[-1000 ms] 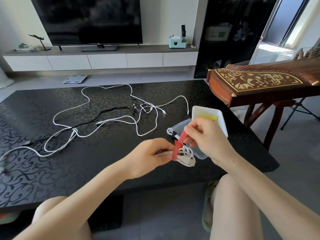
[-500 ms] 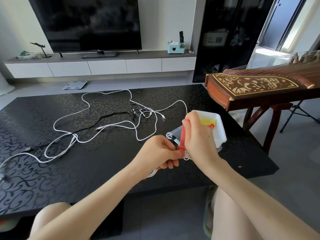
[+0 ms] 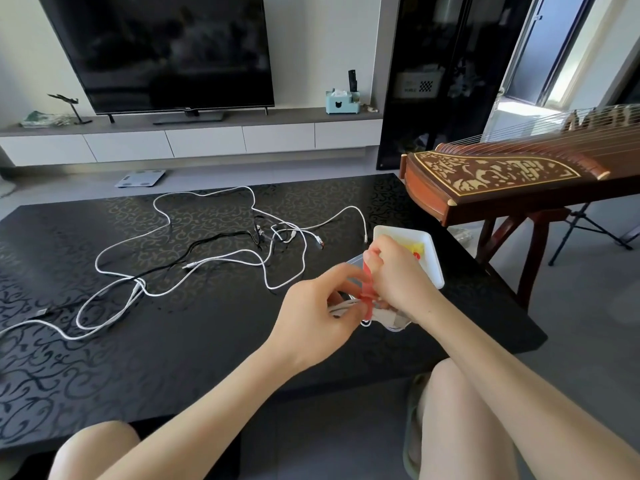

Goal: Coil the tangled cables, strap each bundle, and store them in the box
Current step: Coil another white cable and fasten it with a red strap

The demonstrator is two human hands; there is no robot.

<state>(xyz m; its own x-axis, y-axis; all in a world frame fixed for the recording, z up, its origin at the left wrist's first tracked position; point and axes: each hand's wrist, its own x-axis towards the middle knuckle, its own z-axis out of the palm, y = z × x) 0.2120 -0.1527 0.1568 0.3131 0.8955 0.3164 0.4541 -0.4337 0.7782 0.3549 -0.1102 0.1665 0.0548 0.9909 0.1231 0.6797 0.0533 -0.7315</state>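
We are strapping a bundle: our left hand (image 3: 311, 313) is pinching the coiled white cable (image 3: 344, 308) beside the clear box (image 3: 354, 264), while our right hand (image 3: 398, 278) is gripping the red strap (image 3: 367, 289) around it. Next, we are expecting, comes cinching, then boxing.

Bare left hand (image 3: 311, 306), right hand (image 3: 398, 278), knees (image 3: 460, 386); 1 greenish slipper (image 3: 412, 424).
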